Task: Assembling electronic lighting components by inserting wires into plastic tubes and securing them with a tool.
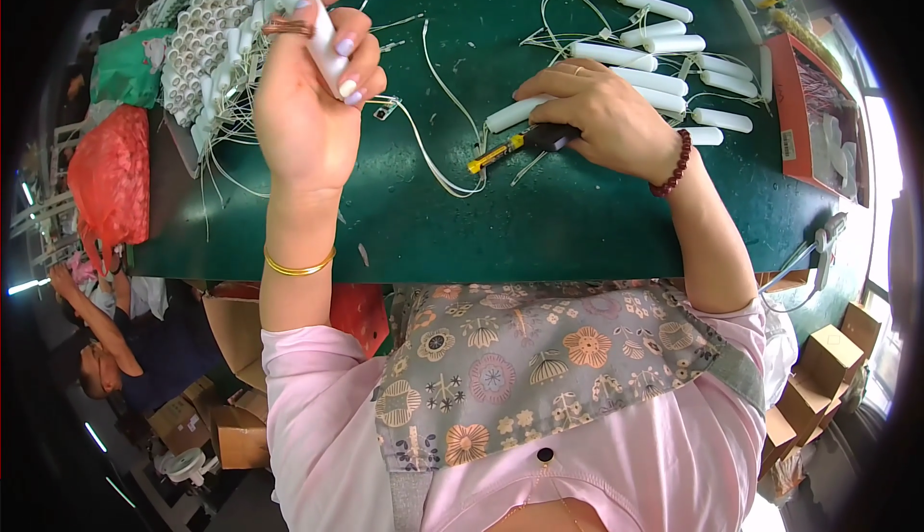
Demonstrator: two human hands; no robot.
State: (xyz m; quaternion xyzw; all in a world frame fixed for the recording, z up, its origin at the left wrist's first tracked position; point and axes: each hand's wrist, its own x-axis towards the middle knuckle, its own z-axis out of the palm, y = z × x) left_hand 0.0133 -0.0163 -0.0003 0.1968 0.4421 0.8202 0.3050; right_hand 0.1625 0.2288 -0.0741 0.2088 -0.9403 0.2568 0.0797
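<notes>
My left hand (313,113) is raised at the upper left with its fingers wrapped round a white tube (325,51). Coiled copper-coloured wire (287,27) shows beside the thumb. Below its fingers, a small square part (382,112) with white leads rests over the green table. My right hand (611,113) lies palm down, closed on a slim yellow-and-black hand tool (502,152) whose tip points left; its exact kind is unclear. One white tube (515,113) lies just under its fingertips. Several more wired white tubes (664,79) lie around and beyond it.
A tray (178,137) of stacked white tubes stands at the left, near a green bag (125,72) and a red bag (115,174). An orange-red box (794,137) of wires sits at the right edge. Another person (135,359) is at the lower left, near cardboard boxes (236,436).
</notes>
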